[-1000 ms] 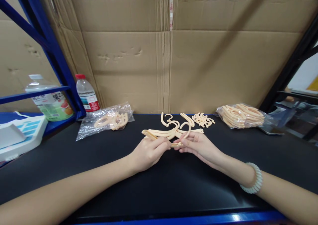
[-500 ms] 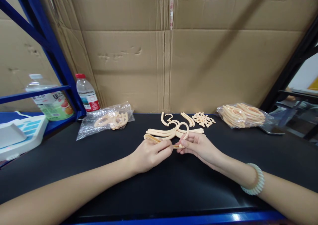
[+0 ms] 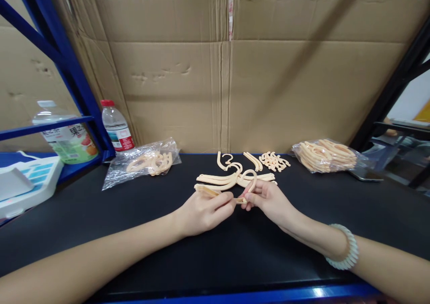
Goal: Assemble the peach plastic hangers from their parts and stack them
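My left hand (image 3: 208, 212) is closed around a cream plastic hanger arm (image 3: 205, 190), whose far end sticks out past the knuckles to the left. In my right hand (image 3: 265, 197), a curved cream hanger hook (image 3: 250, 175) is pinched between thumb and fingers, its loop pointing up. The hook's lower end meets the right end of the hanger arm between my two hands; whether they are joined I cannot tell. Just behind lie several assembled hangers (image 3: 215, 179) in a pile, partly hidden by the held pieces and my right hand.
Loose hanger arms (image 3: 252, 160), a pile of small hooks (image 3: 273, 160) and a single hook (image 3: 228, 159) lie at the back. Bagged hanger parts lie left (image 3: 152, 161) and right (image 3: 327, 155). Bottles (image 3: 117, 131) stand by the blue frame; a cardboard wall (image 3: 168, 80) closes the back.
The hook in my right hand has tilted and dropped slightly at the end of the hanger arm. My left hand keeps its hold, almost in place.
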Demonstrator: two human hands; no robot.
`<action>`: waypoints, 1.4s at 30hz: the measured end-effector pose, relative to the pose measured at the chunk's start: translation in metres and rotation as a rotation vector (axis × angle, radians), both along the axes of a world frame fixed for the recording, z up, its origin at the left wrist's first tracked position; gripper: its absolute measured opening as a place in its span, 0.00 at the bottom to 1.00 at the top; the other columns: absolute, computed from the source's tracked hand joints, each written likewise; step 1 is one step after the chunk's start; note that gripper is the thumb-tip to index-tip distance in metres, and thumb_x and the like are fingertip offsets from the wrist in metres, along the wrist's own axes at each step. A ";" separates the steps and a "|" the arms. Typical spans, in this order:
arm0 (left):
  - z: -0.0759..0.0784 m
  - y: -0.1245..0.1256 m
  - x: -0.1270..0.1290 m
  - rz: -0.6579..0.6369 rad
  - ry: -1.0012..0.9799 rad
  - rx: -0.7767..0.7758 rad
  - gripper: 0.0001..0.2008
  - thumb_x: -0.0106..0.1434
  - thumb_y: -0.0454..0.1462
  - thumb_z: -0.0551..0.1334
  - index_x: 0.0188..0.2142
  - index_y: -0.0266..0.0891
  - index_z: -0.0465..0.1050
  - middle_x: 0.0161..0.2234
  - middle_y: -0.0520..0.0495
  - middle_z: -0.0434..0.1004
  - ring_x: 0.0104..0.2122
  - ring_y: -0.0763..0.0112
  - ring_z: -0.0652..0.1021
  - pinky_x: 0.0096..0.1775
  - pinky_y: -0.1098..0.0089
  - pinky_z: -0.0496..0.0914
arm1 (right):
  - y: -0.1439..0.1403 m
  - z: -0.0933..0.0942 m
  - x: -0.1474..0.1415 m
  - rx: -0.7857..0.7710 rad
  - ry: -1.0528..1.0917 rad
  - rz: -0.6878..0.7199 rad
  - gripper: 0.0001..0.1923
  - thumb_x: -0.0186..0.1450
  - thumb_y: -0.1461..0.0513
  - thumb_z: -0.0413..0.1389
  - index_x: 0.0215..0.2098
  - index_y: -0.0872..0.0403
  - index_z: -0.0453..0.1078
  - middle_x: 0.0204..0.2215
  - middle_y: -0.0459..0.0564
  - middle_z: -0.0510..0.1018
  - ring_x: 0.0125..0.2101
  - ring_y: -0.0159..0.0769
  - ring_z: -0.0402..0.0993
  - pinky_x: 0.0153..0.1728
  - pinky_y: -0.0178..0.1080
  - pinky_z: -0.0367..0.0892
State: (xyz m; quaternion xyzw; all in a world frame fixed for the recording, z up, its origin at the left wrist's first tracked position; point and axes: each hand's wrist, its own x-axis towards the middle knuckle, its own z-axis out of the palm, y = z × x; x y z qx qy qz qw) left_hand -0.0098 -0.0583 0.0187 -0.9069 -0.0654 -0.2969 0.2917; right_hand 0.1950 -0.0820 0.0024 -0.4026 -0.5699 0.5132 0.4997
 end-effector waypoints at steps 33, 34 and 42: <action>-0.013 0.007 0.015 -0.072 -0.619 -1.728 0.16 0.56 0.45 0.65 0.33 0.33 0.68 0.23 0.54 0.70 0.17 0.77 0.72 0.22 0.74 0.67 | 0.004 0.001 0.002 0.091 0.015 -0.032 0.14 0.51 0.53 0.67 0.24 0.55 0.71 0.25 0.45 0.72 0.21 0.27 0.62 0.21 0.33 0.62; -0.013 0.006 0.015 -0.069 -0.625 -1.734 0.16 0.56 0.45 0.65 0.33 0.33 0.68 0.23 0.53 0.70 0.18 0.77 0.72 0.22 0.74 0.67 | 0.004 0.001 0.002 0.093 0.014 -0.029 0.14 0.51 0.53 0.67 0.24 0.55 0.71 0.23 0.44 0.71 0.20 0.27 0.61 0.20 0.33 0.61; -0.010 -0.004 0.023 -0.068 -0.704 -1.835 0.16 0.56 0.44 0.66 0.35 0.33 0.69 0.27 0.50 0.73 0.22 0.77 0.74 0.25 0.75 0.70 | 0.002 0.004 -0.004 0.008 0.034 0.044 0.16 0.49 0.54 0.68 0.26 0.55 0.71 0.22 0.44 0.73 0.19 0.28 0.66 0.21 0.34 0.67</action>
